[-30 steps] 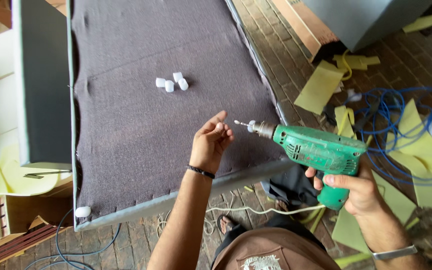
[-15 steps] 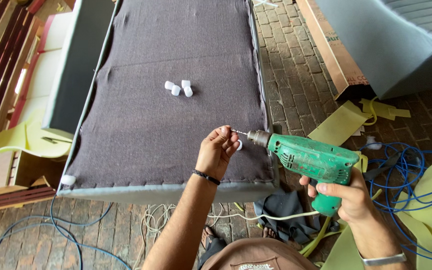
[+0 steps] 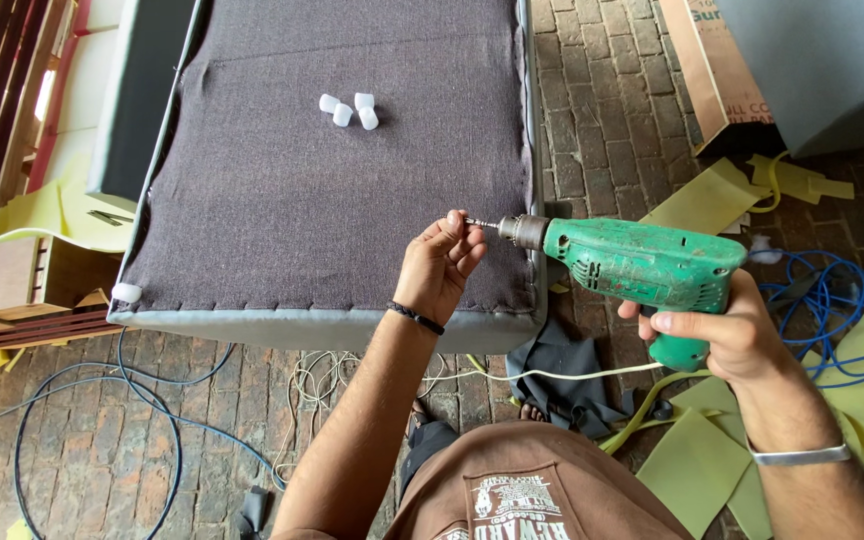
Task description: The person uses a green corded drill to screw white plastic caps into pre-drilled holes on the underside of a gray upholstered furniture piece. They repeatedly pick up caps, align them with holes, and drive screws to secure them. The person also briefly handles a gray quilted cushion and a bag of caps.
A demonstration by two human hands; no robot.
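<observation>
Green drill held level over the panel's corner.
Its bit points left, tip pinched between fingertips.

At the bottom centre of the frame is a brown shirt with a pale printed patch on the chest. Both forearms are bare, with no sleeves in view. The left hand, mid-frame, has a thin black band around its wrist. The right hand, at right, has a plain silver bangle further down its forearm, lower right.
</observation>
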